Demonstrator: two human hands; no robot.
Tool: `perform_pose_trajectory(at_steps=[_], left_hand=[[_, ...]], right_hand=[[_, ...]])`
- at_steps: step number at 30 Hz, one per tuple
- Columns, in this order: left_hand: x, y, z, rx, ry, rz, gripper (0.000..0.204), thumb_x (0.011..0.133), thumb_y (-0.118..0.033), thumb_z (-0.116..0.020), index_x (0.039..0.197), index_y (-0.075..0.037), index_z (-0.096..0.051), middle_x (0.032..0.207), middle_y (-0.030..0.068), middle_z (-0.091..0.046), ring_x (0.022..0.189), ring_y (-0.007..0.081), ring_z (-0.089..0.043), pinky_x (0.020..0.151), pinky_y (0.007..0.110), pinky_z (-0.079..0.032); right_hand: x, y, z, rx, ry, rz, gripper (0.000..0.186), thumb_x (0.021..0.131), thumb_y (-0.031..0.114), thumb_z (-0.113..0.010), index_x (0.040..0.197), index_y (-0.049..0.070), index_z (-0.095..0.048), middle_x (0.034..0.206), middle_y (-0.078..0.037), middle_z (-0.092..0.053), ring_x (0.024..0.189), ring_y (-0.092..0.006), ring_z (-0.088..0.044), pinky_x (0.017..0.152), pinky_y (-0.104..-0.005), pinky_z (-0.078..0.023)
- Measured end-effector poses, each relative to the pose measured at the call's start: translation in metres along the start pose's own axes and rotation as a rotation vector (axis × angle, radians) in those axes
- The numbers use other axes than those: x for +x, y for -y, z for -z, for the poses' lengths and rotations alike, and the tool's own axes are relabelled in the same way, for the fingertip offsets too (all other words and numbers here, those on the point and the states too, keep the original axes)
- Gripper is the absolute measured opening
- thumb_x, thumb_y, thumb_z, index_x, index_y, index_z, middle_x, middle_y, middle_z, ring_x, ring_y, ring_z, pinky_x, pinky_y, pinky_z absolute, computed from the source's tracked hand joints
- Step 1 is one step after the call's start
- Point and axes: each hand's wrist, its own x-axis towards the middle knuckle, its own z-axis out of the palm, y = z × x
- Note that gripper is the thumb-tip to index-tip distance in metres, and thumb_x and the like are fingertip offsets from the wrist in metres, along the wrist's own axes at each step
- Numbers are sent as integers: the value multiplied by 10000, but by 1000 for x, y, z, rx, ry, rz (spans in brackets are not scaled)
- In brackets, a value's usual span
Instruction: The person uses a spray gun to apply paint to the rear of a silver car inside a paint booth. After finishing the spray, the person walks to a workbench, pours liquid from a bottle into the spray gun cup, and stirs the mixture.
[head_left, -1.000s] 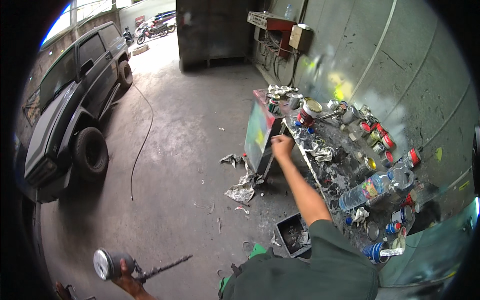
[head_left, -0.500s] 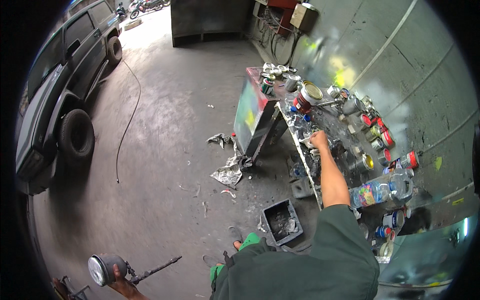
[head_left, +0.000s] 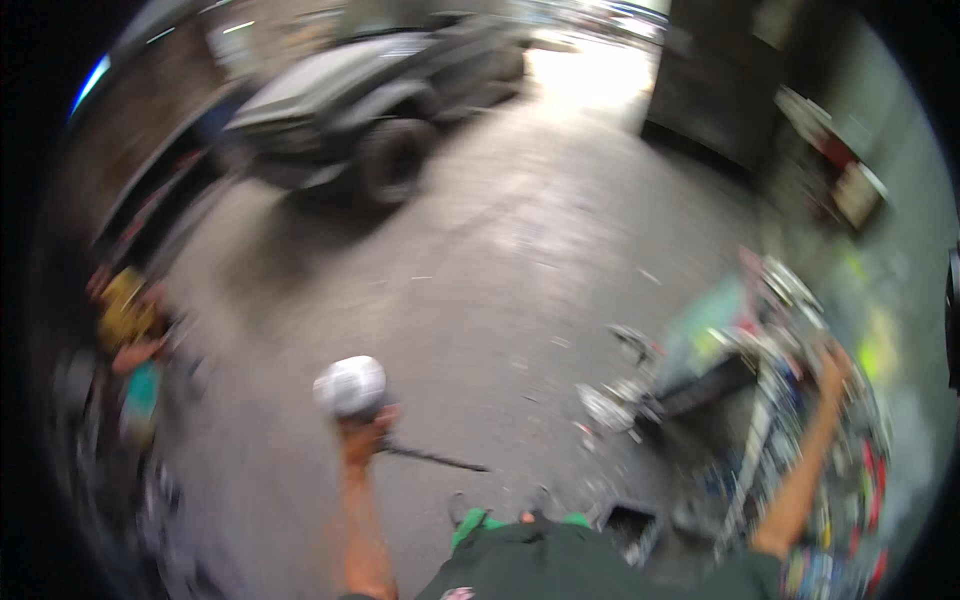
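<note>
The view is badly blurred, so little can be made out. On the cluttered bench (head_left: 800, 440) at the right, small cans and bottles (head_left: 868, 470) show as red, blue and white blobs, their labels unreadable smears of colour. A green and yellow panel (head_left: 700, 330) stands at the bench's near end, and a red and pale box (head_left: 850, 190) hangs on the wall beyond it; no screen shows.
</note>
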Motion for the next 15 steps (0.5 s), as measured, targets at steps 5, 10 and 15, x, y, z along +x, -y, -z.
perform_pose_trajectory(at_steps=[5, 10, 15], left_hand=[[7, -38, -40, 187, -5, -306, 590, 617, -204, -881, 1089, -17, -581, 967, 26, -639, 904, 130, -598, 838, 293, -505], [-7, -47, -37, 167, -45, -338, 684, 594, -225, -895, 1149, -25, -550, 1052, 40, -627, 995, 136, -571, 914, 304, -467], [-9, -36, -34, 95, -49, -310, 692, 605, -211, -888, 1171, -30, -534, 1066, 37, -622, 1007, 141, -568, 923, 305, -462]], right_hand=[[-52, -45, -5, -241, -44, 44, 295, 810, 211, -664, 1010, -6, -643, 917, -112, -662, 836, -217, -619, 757, -324, -483], [-111, 22, -57, -239, 95, 157, 413, 765, 206, -712, 1094, -10, -588, 1005, -143, -630, 906, -231, -610, 803, -330, -476], [-181, 81, -114, -112, 421, 299, 555, 720, 201, -759, 1179, -15, -532, 1093, -174, -598, 976, -245, -600, 848, -336, -469]])
